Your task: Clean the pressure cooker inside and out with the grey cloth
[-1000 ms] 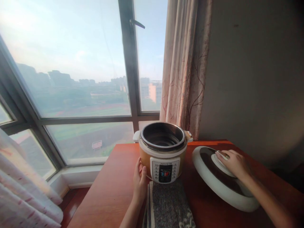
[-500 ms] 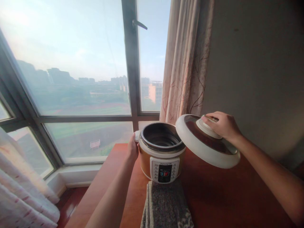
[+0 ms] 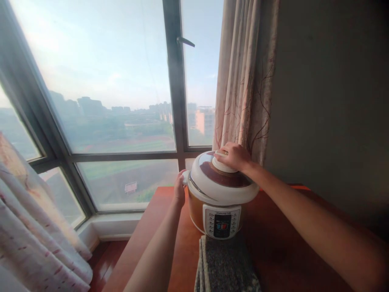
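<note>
An orange and white electric pressure cooker (image 3: 199, 205) stands on a red-brown wooden table (image 3: 273, 247) by the window. Its round white and brown lid (image 3: 223, 184) rests on top of the pot, slightly tilted. My right hand (image 3: 232, 156) is closed over the lid's white knob. My left hand (image 3: 180, 187) grips the pot's white side handle on the left. A control panel (image 3: 221, 221) with a small display faces me.
A folded grey cloth (image 3: 226, 265) lies on the table just in front of the cooker. A patterned curtain (image 3: 246, 81) hangs behind it, beside a grey wall (image 3: 331, 97). Large windows (image 3: 100, 81) fill the left; another curtain (image 3: 36, 231) hangs at lower left.
My right hand lifted the lid from the table on the right and carried it left onto the pot. My left hand moved from the pot's front base up to its side handle.
</note>
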Tool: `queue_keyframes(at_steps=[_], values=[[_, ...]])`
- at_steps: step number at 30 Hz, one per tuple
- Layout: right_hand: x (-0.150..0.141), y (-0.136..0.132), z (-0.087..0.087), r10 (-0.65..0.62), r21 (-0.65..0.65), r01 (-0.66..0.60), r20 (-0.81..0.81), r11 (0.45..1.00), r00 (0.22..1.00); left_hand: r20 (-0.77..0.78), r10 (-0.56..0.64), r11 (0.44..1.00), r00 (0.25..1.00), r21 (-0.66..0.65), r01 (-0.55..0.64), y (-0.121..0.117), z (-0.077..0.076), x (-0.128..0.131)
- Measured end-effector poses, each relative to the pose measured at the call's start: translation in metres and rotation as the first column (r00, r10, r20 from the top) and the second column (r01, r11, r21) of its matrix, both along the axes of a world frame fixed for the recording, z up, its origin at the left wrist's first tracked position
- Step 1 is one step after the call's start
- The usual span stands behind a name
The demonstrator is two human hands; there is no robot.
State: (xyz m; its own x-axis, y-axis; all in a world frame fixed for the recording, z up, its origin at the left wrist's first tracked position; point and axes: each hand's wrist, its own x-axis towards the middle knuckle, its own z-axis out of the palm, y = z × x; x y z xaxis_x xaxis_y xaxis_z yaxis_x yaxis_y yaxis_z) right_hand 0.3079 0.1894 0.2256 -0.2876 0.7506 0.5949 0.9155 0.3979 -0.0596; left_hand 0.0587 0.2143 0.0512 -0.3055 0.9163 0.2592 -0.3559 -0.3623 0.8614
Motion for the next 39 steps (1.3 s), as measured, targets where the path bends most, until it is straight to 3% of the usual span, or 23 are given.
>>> queue_keyframes(at_steps=[10,20,25,34,39], values=[[-0.039,0.013,-0.003,-0.032,-0.108,0.044,0.11,0.993,0.993,-0.002,0.029,0.999,1.0,-0.012,-0.03,0.005,-0.005,0.003],[-0.039,0.02,-0.012,-0.061,-0.172,0.079,0.104,0.982,0.993,-0.022,0.045,0.999,0.999,0.0,-0.045,0.003,-0.004,0.004],[-0.04,0.02,-0.014,-0.077,-0.187,0.088,0.063,0.978,0.995,-0.022,0.046,0.999,0.999,-0.006,-0.046,0.005,-0.005,0.003],[-0.057,0.003,-0.027,-0.239,-0.216,0.207,-0.132,0.954,0.962,-0.065,0.055,0.998,0.996,-0.01,-0.056,0.009,-0.008,-0.003],[-0.059,0.001,-0.027,-0.219,-0.226,0.174,-0.192,0.958,0.957,-0.07,0.057,0.998,0.996,-0.002,-0.057,0.011,-0.01,-0.002]])
